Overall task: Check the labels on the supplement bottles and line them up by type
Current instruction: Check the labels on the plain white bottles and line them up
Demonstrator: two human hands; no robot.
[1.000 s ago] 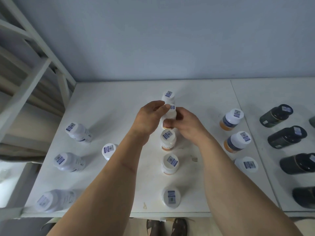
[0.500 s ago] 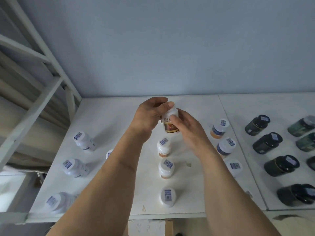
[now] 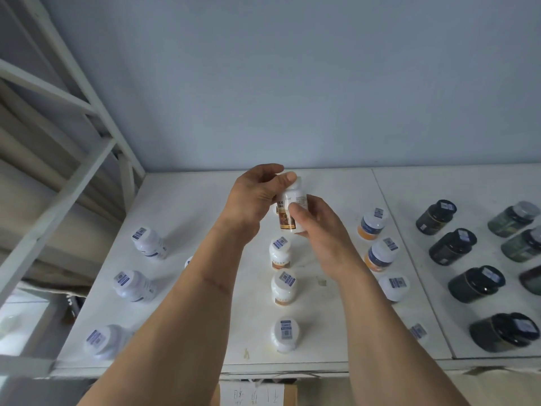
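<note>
Both hands hold one white bottle (image 3: 291,208) up over the far end of the middle row.

Compared with a second ago the bottle has been lifted off the white table (image 3: 190,206) and turned label-side toward the camera. The left hand (image 3: 257,197) pinches its cap end, the right hand (image 3: 317,227) clasps the lower body — long axis near upright, cap tipped slightly right. Its label shows a brown-orange panel with small print too blurred to read. Three like bottles (image 3: 283,285) stand in line below, barcode stickers on their caps.

Seventeen bottles (image 3: 283,253), two hands (image 3: 319,227)
</note>
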